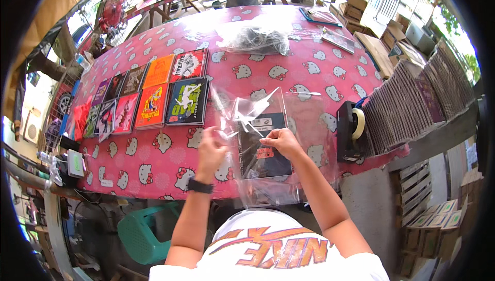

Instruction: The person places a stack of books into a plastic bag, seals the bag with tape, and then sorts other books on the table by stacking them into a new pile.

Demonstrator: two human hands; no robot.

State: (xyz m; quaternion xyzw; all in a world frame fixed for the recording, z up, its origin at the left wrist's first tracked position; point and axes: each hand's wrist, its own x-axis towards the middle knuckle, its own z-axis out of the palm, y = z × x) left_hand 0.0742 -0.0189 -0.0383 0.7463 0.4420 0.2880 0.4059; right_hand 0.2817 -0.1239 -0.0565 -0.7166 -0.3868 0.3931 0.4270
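Observation:
A dark spiral notebook (264, 163) with a pale label and red lettering lies in front of me, covered by a clear plastic bag (315, 126). My right hand (282, 143) is closed in a pinch on the plastic over the notebook's right side. To the left of the notebook, my left hand (212, 149), with a black band on its wrist, is closed on the loose plastic edge. Its fingertips are slightly blurred. Glare and folds in the plastic partly hide the notebook's cover.
Rows of colourful notebooks (152, 105) lie at the left of the pink patterned table (170, 175). A black tape dispenser (346, 139) stands at the right, beside tall notebook stacks (397, 118). Crumpled clear plastic (258, 40) lies farther back. Below is a green stool (139, 237).

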